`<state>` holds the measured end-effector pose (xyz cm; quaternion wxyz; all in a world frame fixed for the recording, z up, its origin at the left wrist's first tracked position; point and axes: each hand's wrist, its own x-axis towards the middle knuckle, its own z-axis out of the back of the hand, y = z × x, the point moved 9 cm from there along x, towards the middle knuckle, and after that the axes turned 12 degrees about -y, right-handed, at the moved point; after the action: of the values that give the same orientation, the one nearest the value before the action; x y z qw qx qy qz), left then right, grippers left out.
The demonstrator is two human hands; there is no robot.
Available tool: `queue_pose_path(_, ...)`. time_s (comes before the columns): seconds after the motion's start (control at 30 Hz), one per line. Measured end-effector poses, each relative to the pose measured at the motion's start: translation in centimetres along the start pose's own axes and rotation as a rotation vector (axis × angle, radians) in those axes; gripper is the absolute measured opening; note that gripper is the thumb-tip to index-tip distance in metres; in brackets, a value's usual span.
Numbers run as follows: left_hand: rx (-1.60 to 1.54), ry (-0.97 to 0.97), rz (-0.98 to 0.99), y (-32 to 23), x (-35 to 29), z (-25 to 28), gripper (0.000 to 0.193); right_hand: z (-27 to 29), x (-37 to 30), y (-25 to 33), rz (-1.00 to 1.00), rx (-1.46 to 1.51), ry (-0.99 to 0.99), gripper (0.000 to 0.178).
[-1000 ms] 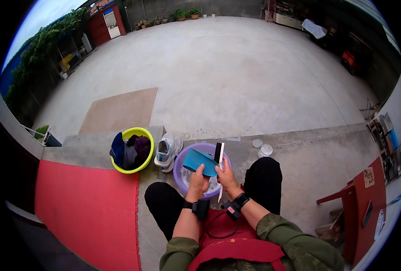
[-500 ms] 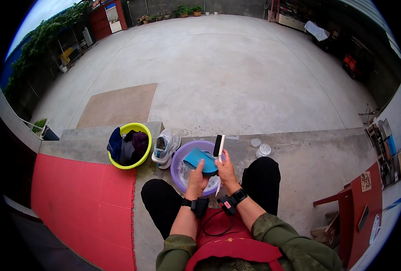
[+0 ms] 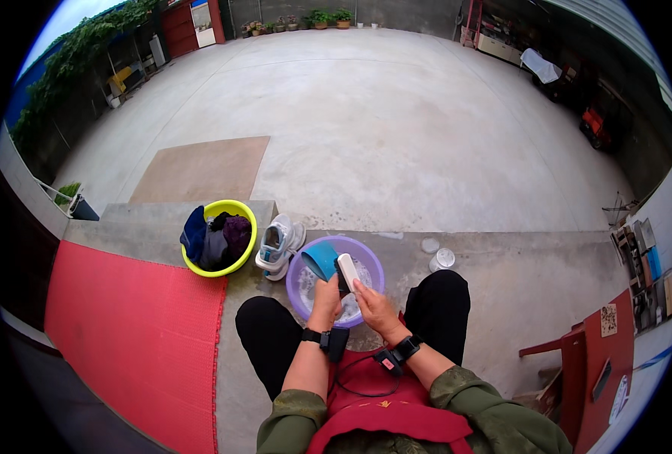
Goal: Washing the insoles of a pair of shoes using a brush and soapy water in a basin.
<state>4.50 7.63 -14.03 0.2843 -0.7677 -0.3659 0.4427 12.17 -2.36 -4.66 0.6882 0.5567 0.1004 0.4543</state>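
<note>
I see my left hand [image 3: 325, 291] gripping a blue shoe [image 3: 321, 261] over the basin [image 3: 374, 266], my right hand [image 3: 367, 299] closed on a white brush [image 3: 347, 271] against it, bristles hidden.

Blue item [image 3: 322, 259] partly behind left hand [image 3: 327, 299] (kind unclear)

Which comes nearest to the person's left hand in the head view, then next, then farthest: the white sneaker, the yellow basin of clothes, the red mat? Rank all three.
From the left hand:
1. White sneaker, just to its left beside the purple basin.
2. Yellow basin, further left, holding dark clothes.
3. Red mat, farthest, spread out at far left.
</note>
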Motion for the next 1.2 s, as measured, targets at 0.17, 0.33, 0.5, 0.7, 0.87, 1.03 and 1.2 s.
queue_pose_path(0.17, 0.16, 0.077, -0.157, 1.8, 0.0, -1.5, 0.022, -0.6, 3.6, -0.9, 0.205, -0.088, -0.013, 0.036)
queue_pose_path(0.33, -0.075, -0.061, -0.066, -1.3, -0.7, -0.1, 0.019, -2.9, 0.9, 0.6, 0.234, -0.172, 0.132, 0.035)
queue_pose_path(0.5, 0.02, 0.004, -0.047, 0.3, -0.3, -0.7, 0.022, -2.1, 0.9, -0.7, 0.31, -0.161, 0.066, 0.038)
queue_pose_path(0.7, -0.108, 0.007, -0.08, -0.3, -0.2, -0.8, 0.024, -3.0, 3.8, 0.1, 0.294, -0.257, 0.078, 0.034)
queue_pose_path(0.87, -0.095, -0.197, -0.089, -1.8, 0.8, 2.1, 0.028, -3.6, -1.0, 0.4, 0.326, -0.193, 0.137, 0.039)
queue_pose_path(1.03, -0.062, 0.017, -0.09, -0.2, -1.0, -1.7, 0.027, -2.0, 3.6, -0.6, 0.219, -0.28, 0.005, 0.037)
queue_pose_path(1.2, -0.06, -0.139, -0.163, -2.9, 0.7, 2.3, 0.033, -4.5, -1.3, 1.7, 0.299, -0.174, 0.175, 0.039)
